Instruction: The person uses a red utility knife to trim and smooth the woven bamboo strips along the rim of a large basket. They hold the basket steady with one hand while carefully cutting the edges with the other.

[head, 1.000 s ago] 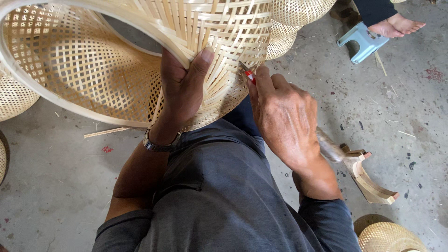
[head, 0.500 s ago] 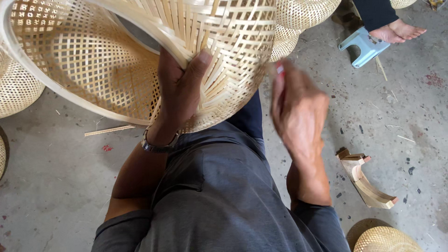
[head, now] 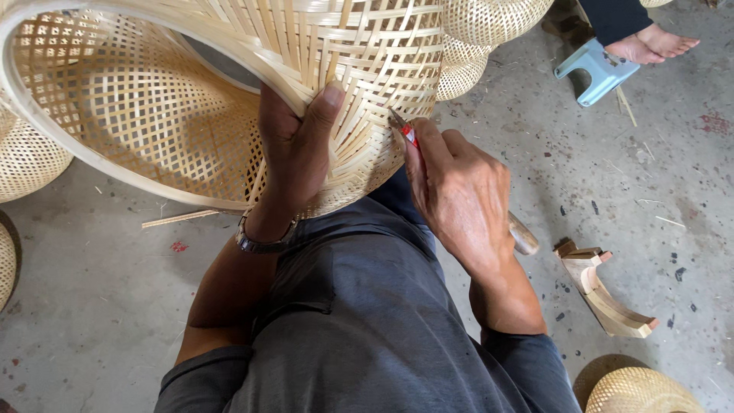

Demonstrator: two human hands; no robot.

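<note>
Over my lap, my left hand (head: 294,149) clamps the woven basket (head: 229,92) by its rim; my right hand (head: 459,191) grips a red-tipped tool (head: 405,131) against the weave, bare concrete floor (head: 99,291) either side.

other woven baskets (head: 489,30) lying upper right | blue stool (head: 598,69) sitting by a bare foot (head: 650,42) | curved wooden piece (head: 604,291) resting lower right

Grey concrete floor (head: 99,291), stained, littered with bamboo slivers. Small light-blue stool (head: 598,69) far upper right; another person's bare foot (head: 657,42) just beside stool. Curved wooden piece (head: 604,294) well below stool. Even daylight.
</note>
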